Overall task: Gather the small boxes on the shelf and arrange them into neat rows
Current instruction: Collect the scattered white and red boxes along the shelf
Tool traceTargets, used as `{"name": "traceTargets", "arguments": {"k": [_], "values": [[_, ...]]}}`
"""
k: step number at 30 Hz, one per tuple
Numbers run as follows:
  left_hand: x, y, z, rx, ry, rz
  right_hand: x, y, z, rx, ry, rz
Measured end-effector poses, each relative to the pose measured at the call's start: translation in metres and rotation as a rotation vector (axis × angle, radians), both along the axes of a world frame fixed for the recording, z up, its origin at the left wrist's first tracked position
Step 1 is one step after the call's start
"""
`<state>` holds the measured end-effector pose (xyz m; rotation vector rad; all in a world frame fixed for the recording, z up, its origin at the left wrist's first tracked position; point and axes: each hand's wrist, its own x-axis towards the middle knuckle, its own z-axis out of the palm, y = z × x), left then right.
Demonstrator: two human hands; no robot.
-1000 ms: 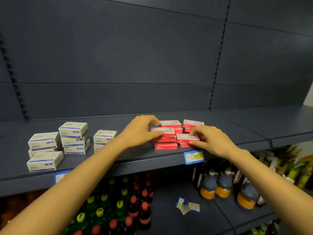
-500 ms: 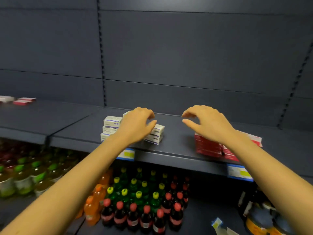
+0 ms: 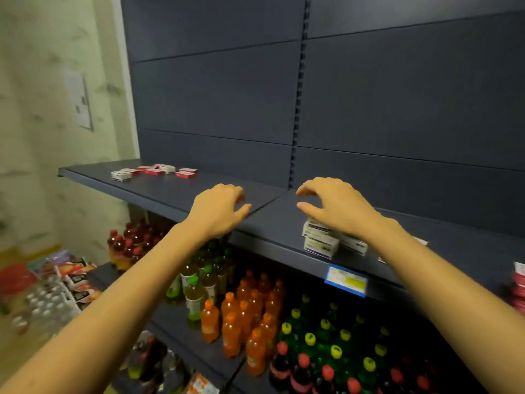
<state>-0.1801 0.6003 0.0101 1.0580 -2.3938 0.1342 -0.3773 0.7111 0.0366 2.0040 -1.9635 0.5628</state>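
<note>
**On the dark shelf: both hands empty, boxes in two groups**

Over the shelf (image 3: pixel 176 194) at mid-frame, the left hand (image 3: pixel 218 207) hangs palm down above bare shelf surface, just left of the seam between two shelf panels. Grip: fingers loosely curled, holding nothing.

The right hand (image 3: pixel 338 209) is right of the seam, palm down, fingers arched and spread, thumb pointing left. Grip is wide, nothing in it. It sits directly over a stack of white boxes (image 3: pixel 321 243) near the shelf's front edge. The wrist hides part of the stack, so I can't tell whether it touches them.

The loose boxes (image 3: pixel 154 169) lie in the upper left of the frame, at the far left end of the same shelf, well apart from both hands. They're a red and white mix, lying flat, scattered, not lined up.

A blue-and-yellow price tag (image 3: pixel 346 280) sits on the shelf's front lip, just below the white boxes.

Lower shelf:
- orange bottles (image 3: pixel 241 317) in the centre
- green bottles (image 3: pixel 326 342) with yellow caps at lower right
- red-capped ones along the bottom edge

Red packs (image 3: pixel 518 288) are cut off at the right edge. A paper sheet (image 3: pixel 81 100) hangs on the pale wall, upper left.
</note>
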Motion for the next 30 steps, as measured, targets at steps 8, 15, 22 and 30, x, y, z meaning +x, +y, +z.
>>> {"name": "traceTargets", "arguments": {"k": [8,15,22,30], "values": [[0.107,-0.099,0.001,-0.036,-0.088,0.079,0.093,-0.117,-0.011,0.044,-0.025,0.041],[0.181,-0.178,0.001,-0.005,-0.152,0.147,0.159,-0.213,-0.021,0.093,-0.034,0.070],[0.213,-0.257,-0.004,0.014,-0.116,0.179,0.187,-0.308,-0.025,0.155,-0.004,0.058],[0.209,-0.367,-0.011,0.008,-0.101,0.150,0.177,-0.436,-0.027,0.165,0.021,-0.015]]}}
